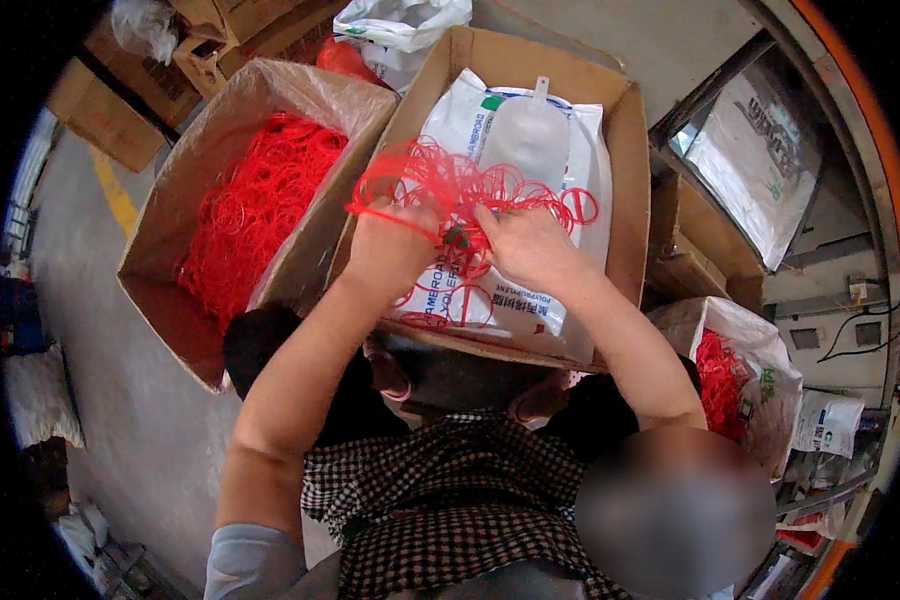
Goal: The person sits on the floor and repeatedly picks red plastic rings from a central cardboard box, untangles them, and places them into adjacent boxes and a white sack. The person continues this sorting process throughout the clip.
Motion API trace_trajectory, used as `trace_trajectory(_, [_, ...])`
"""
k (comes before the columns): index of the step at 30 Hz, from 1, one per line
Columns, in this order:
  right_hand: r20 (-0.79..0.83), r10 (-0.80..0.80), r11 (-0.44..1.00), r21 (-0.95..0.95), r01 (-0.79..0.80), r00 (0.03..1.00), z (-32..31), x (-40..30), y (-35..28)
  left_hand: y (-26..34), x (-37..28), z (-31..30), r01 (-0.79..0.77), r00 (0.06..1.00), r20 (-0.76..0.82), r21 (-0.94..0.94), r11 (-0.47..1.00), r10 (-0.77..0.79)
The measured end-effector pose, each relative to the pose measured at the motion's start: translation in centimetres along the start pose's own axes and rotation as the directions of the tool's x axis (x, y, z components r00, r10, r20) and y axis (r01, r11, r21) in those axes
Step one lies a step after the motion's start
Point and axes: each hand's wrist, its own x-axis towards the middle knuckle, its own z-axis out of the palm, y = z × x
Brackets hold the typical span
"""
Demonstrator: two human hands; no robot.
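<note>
Over a cardboard box lined with white plastic sacks [585, 262], both my hands work in a tangle of thin red plastic rings [465, 180]. My left hand [397, 240] is closed on a bunch of them, and the rings above it are blurred. My right hand [529, 244] pinches part of the same tangle between thumb and fingers. Loose rings lie on the sack below the hands. Behind them, a translucent plastic scoop or lid with a tab [529, 139] rests on the sack.
At the left stands a plastic-lined carton [187, 172] heaped with red rings [255, 202]. A white sack [772, 382] with red pieces stands at the right. Cartons [105, 112] and a white bag [412, 26] are at the back. A metal frame [712, 82] borders the right side.
</note>
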Motion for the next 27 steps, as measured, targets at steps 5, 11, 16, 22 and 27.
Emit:
trace_trajectory(5, [0.030, -0.014, 0.990, 0.141, 0.009, 0.999, -2.2, 0.9, 0.7, -0.8, 0.0, -2.4, 0.012, 1.000, -0.003, -0.018, 1.000, -0.012])
trace_trajectory(11, [0.159, -0.089, 0.785, 0.618, -0.029, 0.983, -1.4, 2.3, 1.9, -3.5, -0.8, -3.0, 0.038, 0.992, -0.088, -0.471, 0.881, -0.090])
trace_trajectory(16, [0.320, 0.078, 0.976, 0.169, -0.138, 0.944, 2.1, 3.4, 2.0, -5.0, -0.7, -2.3, 0.296, 0.857, -0.287, -0.407, 0.864, -0.428])
trace_trajectory(22, [0.636, -0.179, 0.967, 0.253, 0.016, 0.751, 17.2, 1.9, -3.6, -5.6, 0.3, -0.6, 0.068, 0.745, 0.574, -0.574, -0.816, -0.341])
trace_trajectory(27, [0.409, -0.189, 0.519, 0.813, -0.263, 0.893, 16.1, 2.9, 0.6, -5.5, 0.6, 0.3, 0.373, 0.799, 0.469, -0.878, -0.300, -0.376])
